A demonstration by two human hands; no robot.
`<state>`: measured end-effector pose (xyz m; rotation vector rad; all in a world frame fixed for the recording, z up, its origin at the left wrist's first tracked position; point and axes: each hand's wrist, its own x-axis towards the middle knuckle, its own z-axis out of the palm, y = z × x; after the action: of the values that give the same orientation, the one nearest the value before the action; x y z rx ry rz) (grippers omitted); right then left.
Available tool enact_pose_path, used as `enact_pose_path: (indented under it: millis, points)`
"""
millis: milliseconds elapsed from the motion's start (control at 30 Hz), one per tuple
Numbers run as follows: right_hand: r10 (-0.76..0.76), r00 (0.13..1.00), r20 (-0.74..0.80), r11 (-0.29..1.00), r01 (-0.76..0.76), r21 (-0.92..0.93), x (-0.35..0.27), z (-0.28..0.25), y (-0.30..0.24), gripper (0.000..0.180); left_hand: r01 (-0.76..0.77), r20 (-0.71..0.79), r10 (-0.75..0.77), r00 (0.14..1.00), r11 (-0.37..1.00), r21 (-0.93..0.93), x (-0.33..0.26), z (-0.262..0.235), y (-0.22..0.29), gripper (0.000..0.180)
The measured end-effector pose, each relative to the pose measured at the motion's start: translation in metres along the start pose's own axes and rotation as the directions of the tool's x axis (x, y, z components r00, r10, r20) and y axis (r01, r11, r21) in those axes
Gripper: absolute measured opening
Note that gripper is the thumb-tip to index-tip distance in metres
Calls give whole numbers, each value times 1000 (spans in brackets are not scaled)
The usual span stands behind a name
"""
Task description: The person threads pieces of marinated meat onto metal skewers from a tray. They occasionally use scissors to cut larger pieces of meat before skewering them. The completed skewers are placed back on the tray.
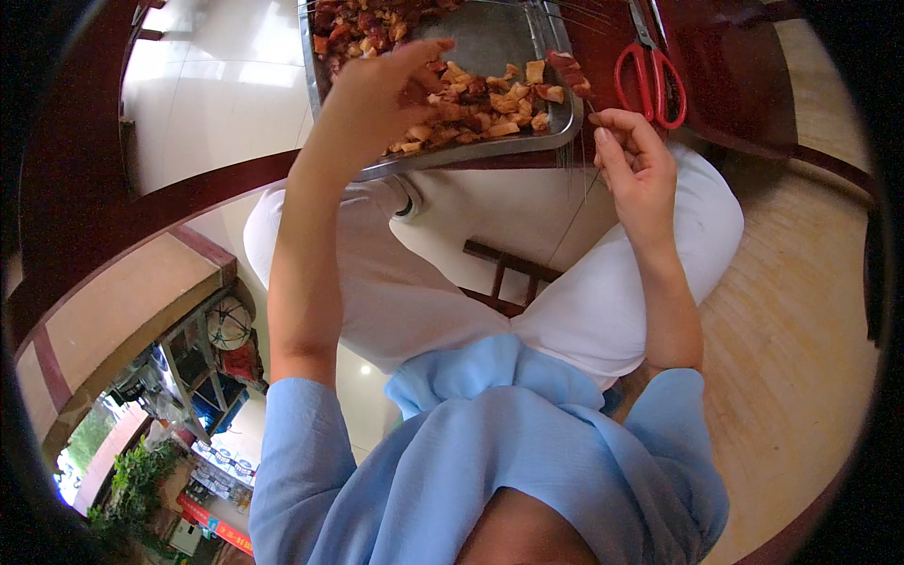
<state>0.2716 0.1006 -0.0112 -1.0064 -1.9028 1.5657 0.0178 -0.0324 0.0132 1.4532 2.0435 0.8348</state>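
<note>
A metal tray (562,141) on the dark red table holds many cubed pieces of raw meat (499,104), some reddish, some pale and fatty. My left hand (377,94) is over the left part of the tray, its fingers apart above the pieces, though the meat hides some fingertips. In a pinch between thumb and fingers, my right hand (636,165) holds a thin skewer just outside the tray's right corner. Red meat chunks (569,73) are threaded near the skewer's upper end, and its thin shaft runs down below the hand.
Red-handled scissors (650,80) lie on the table right of the tray. Several bare skewers (579,14) lie by the tray's far right corner. My white-trousered legs (603,301) are below the table edge. A wooden stool or rack (508,273) shows between them.
</note>
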Motion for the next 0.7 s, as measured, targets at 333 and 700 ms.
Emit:
enact_pose_path:
  millis: [333,700]
  points:
    - [-3,1000,10,1000,3,0,-1,0,-3,16,-52,-222,-26,975,938,-341,23,14,-15,42]
    - [-67,985,162,997,73,-35,-10,5,-5,12,-69,-138,-228,964,287,-955,24,-6,-5,33]
